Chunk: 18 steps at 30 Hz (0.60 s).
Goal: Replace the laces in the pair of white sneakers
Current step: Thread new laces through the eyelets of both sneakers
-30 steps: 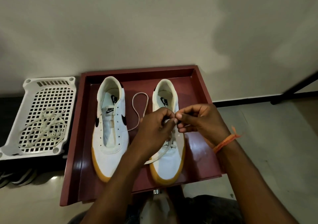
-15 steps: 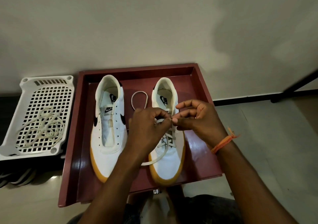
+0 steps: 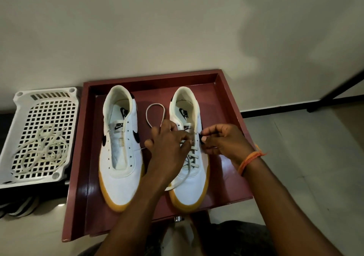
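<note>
The sneakers, a laceless left shoe (image 3: 120, 149) and a half-laced right shoe (image 3: 190, 157), lay side by side, toes toward the person, in a red tray (image 3: 78, 157). The left hand (image 3: 167, 145) and right hand (image 3: 220, 141) each pinched the lace (image 3: 192, 153) at the upper eyelets, presumably to thread it. Since earlier frames, the hands had moved apart, drawing lace through.

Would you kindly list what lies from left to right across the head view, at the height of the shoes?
White basket holding loose laces → unlaced left sneaker → left hand → right hand → orange wristband.
</note>
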Available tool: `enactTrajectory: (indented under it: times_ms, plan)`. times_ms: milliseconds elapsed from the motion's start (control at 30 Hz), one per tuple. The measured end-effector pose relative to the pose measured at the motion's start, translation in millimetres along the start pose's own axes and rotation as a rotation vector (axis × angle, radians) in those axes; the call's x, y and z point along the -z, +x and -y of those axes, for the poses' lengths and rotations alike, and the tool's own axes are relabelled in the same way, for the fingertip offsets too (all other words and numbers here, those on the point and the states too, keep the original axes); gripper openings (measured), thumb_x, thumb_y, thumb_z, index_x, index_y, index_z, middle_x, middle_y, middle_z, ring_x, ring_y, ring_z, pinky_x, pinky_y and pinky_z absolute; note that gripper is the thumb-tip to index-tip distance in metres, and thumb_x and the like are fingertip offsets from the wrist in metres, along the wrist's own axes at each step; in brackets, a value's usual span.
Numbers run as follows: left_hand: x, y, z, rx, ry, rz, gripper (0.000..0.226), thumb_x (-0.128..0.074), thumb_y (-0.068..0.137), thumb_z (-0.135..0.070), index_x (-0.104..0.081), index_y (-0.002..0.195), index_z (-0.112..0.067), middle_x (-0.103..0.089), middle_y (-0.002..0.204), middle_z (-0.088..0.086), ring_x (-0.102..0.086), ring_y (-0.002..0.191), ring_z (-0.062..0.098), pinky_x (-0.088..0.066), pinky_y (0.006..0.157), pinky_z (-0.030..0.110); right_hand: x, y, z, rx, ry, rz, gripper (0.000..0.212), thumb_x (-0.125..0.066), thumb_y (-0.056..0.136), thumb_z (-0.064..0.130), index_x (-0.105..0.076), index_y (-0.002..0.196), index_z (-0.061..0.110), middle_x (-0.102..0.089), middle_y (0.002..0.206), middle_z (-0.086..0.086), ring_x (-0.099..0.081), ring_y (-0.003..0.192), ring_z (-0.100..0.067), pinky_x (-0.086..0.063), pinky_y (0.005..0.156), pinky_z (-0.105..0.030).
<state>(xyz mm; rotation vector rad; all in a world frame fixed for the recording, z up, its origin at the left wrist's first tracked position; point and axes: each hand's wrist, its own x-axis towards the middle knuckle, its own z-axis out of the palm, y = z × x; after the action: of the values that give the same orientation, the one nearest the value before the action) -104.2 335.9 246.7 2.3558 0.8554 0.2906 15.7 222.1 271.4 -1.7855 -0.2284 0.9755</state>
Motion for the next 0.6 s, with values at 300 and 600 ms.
enactTrajectory:
  times_ms: [300,600]
  plan:
    - [-5,-1,-5,0.143,-0.32,0.045,0.014,-0.064,0.092,-0.03,-0.068,0.081,-0.039,-0.032,0.102,-0.009,-0.031,0.107,0.016,-0.039,0.101,0.044,3,-2,-3,0.094,-0.201,-0.03,0.011,-0.075,0.08,-0.003,-0.074,0.089,0.003,-0.073,0.079,-0.012,-0.072,0.071,-0.021,-0.056,0.062,-0.023]
    - [-5,-2,-10,0.21,-0.282,0.041,0.006,-0.069,0.088,-0.038,-0.068,0.085,-0.042,-0.036,0.111,-0.006,-0.036,0.116,0.02,-0.038,0.1,0.037,-2,-6,1,0.161,-0.325,-0.057,0.011,-0.078,0.08,0.006,-0.073,0.075,0.014,-0.073,0.072,-0.005,-0.07,0.067,-0.02,-0.057,0.063,-0.026]
